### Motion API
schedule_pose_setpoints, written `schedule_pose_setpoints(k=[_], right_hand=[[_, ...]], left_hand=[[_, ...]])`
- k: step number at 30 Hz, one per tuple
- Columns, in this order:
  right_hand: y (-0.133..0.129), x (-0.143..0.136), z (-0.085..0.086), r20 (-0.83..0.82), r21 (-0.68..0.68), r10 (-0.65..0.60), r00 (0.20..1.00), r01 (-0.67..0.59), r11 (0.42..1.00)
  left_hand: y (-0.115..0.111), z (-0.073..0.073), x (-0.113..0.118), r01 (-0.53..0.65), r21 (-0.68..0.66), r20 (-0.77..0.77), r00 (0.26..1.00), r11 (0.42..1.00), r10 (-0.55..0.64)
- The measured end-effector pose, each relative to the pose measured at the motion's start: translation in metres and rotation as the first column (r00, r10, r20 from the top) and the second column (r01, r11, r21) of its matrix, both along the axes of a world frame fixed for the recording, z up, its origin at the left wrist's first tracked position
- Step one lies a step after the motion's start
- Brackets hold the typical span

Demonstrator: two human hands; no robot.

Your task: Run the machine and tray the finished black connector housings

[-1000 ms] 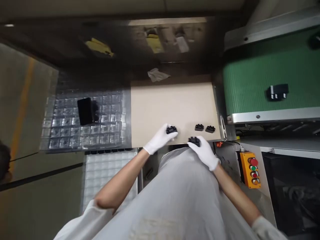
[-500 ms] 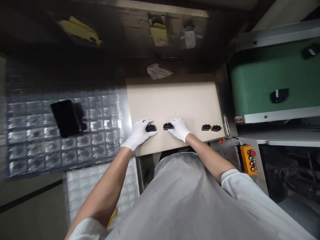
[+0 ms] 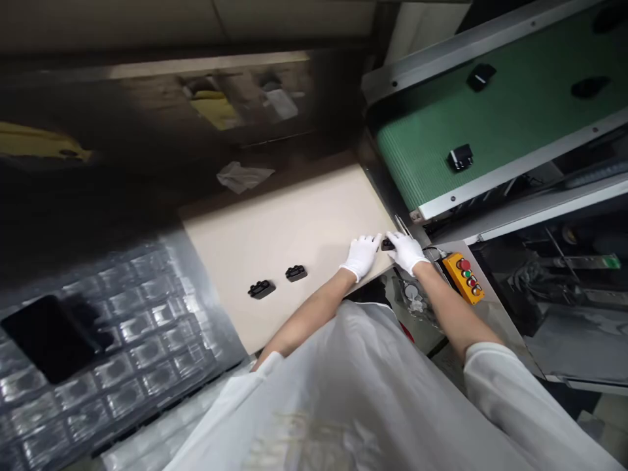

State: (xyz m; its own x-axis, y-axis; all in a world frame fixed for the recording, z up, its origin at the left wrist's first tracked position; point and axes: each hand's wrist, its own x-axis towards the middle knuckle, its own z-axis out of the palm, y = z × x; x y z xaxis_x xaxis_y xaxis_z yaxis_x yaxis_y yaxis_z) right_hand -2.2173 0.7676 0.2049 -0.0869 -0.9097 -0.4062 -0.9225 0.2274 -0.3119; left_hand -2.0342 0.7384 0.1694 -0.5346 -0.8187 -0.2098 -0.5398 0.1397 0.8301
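Near the right end of the beige board [image 3: 275, 229], my two white-gloved hands are close together. My right hand [image 3: 406, 251] is closed on a small black plastic part [image 3: 387, 244], partly covered by the fingers. Just left of it, my left hand [image 3: 362, 255] rests low over the board with fingers bent and close together; whatever is under them is hidden. Two more black plastic parts with knobbly tops, one [image 3: 261, 289] further left and one [image 3: 296, 273] beside it, stand on the board, apart from both hands.
A green conveyor belt [image 3: 417, 137] carrying several black parts runs at the upper right. Below it sits a yellow button box [image 3: 464, 278]. Clear blister trays [image 3: 132, 327] lie at left with a black phone-like slab [image 3: 49, 337] on top. A crumpled white cloth [image 3: 243, 176] lies behind the board.
Both hands have let go of the two black parts at the board's left and moved right, to where the other pair stood. The view has turned and shifted right.
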Motion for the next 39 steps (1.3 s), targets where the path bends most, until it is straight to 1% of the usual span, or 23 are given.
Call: schedule_pose_setpoints(k=[3, 5, 8, 9, 10, 12, 14, 16, 18, 20, 23, 25, 26, 27, 29, 30, 32, 33, 34, 35, 36, 37, 39], right_hand=[[-0.004, 0.011, -0.013, 0.084, 0.020, -0.065, 0.994, 0.063, 0.998], [0.006, 0.016, -0.014, 0.180, 0.026, -0.130, 0.975, 0.128, 0.991], [0.052, 0.021, -0.005, 0.348, 0.042, -0.245, 0.905, 0.246, 0.968], [0.075, 0.022, -0.001, 0.460, 0.061, -0.320, 0.829, 0.330, 0.942], [0.101, 0.021, 0.004, 0.571, 0.091, -0.393, 0.721, 0.420, 0.903], [0.153, 0.016, 0.014, 0.818, 0.243, -0.509, 0.267, 0.642, 0.727], [0.196, 0.006, 0.022, 0.865, 0.391, -0.493, -0.091, 0.737, 0.551], [0.220, -0.011, 0.027, 0.811, 0.565, -0.432, -0.394, 0.721, 0.402], [0.226, -0.032, 0.030, 0.656, 0.754, -0.306, -0.690, 0.586, 0.295], [0.219, -0.058, 0.030, 0.532, 0.840, -0.248, -0.810, 0.466, 0.279], [0.205, -0.100, 0.035, 0.528, 0.836, -0.235, -0.816, 0.449, 0.317], [0.204, -0.130, 0.052, 0.649, 0.748, -0.210, -0.732, 0.562, 0.352], [0.208, -0.148, 0.066, 0.744, 0.662, -0.207, -0.636, 0.656, 0.364], [0.216, -0.169, 0.085, 0.850, 0.526, -0.228, -0.474, 0.772, 0.357], [0.240, -0.222, 0.129, 0.946, 0.154, -0.322, -0.050, 0.940, 0.305], [0.254, -0.254, 0.150, 0.880, -0.102, -0.432, 0.199, 0.966, 0.237], [0.283, -0.326, 0.184, 0.797, -0.320, -0.514, 0.317, 0.944, 0.086], [0.294, -0.365, 0.192, 0.670, -0.528, -0.605, 0.429, 0.849, 0.017], [0.302, -0.402, 0.194, 0.609, -0.638, -0.639, 0.470, 0.769, -0.042], [0.306, -0.436, 0.189, 0.655, -0.618, -0.614, 0.441, 0.780, -0.099], [0.307, -0.467, 0.181, 0.739, -0.585, -0.556, 0.381, 0.772, -0.250], [0.306, -0.492, 0.169, 0.790, -0.540, -0.506, 0.347, 0.785, -0.303], [0.299, -0.525, 0.145, 0.847, -0.461, -0.436, 0.304, 0.828, -0.318]], left_hand=[[-0.009, -0.017, -0.002, -0.019, 0.079, -0.060, 0.998, 0.997, 0.024], [-0.006, -0.020, 0.007, -0.100, 0.158, -0.091, 0.989, 0.982, 0.115], [0.010, -0.009, 0.029, -0.238, 0.317, -0.113, 0.952, 0.918, 0.285], [0.019, 0.000, 0.039, -0.248, 0.366, -0.117, 0.944, 0.897, 0.309], [0.029, 0.011, 0.048, -0.248, 0.436, -0.134, 0.932, 0.865, 0.335], [0.051, 0.038, 0.064, -0.236, 0.642, -0.184, 0.876, 0.729, 0.446], [0.072, 0.069, 0.070, -0.194, 0.920, -0.129, 0.671, 0.341, 0.730], [0.086, 0.097, 0.060, -0.107, 0.994, 0.055, 0.489, -0.002, 0.871], [0.092, 0.117, 0.034, -0.082, 0.986, 0.168, 0.442, -0.147, 0.881], [0.091, 0.129, -0.006, -0.081, 0.981, 0.194, 0.522, -0.178, 0.831], [0.082, 0.139, -0.084, -0.084, 0.990, 0.141, 0.715, -0.116, 0.684], [0.074, 0.149, -0.149, -0.063, 0.998, 0.037, 0.798, 0.023, 0.601], [0.070, 0.156, -0.186, -0.021, 0.993, -0.048, 0.828, 0.117, 0.559], [0.067, 0.164, -0.226, 0.045, 0.976, -0.151, 0.845, 0.212, 0.513], [0.065, 0.181, -0.314, 0.236, 0.900, -0.381, 0.835, 0.366, 0.398], [0.067, 0.188, -0.362, 0.321, 0.848, -0.480, 0.803, 0.422, 0.355], [0.074, 0.196, -0.457, 0.480, 0.687, -0.664, 0.720, 0.545, 0.202], [0.079, 0.196, -0.502, 0.528, 0.562, -0.742, 0.662, 0.637, 0.106], [0.085, 0.193, -0.543, 0.552, 0.428, -0.793, 0.609, 0.716, 0.005], [0.092, 0.189, -0.580, 0.553, 0.301, -0.816, 0.572, 0.777, -0.091], [0.098, 0.183, -0.610, 0.548, 0.203, -0.810, 0.560, 0.811, -0.175], [0.104, 0.178, -0.633, 0.553, 0.136, -0.787, 0.565, 0.822, -0.249], [0.113, 0.169, -0.660, 0.607, 0.072, -0.722, 0.579, 0.791, -0.379]])
